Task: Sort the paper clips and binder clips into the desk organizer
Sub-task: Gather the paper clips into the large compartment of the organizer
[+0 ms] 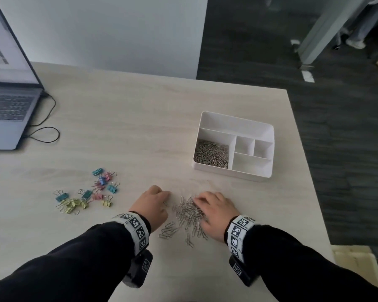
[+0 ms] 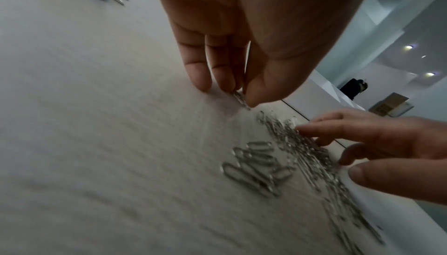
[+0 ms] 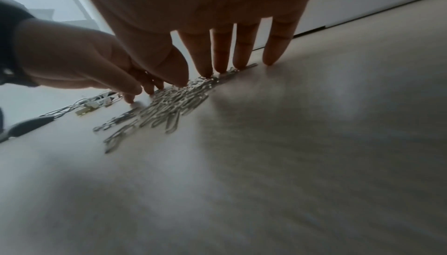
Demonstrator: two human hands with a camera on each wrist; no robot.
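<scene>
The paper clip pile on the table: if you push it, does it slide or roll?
The paper clip pile would probably slide and scatter on the smooth table; the clips look flat, so rolling seems unlikely. Tangled ones may drag along in clumps.

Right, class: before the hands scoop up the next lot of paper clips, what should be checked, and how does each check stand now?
1. Left hand pinches a clip: ok.
2. Right hand fingers on the pile: ok.
3. Organizer upright on the desk: ok.
4. Clip compartment has room: ok.
5. Binder clips apart from the pile: ok.
6. Clips tangled together: cannot tell.
</scene>
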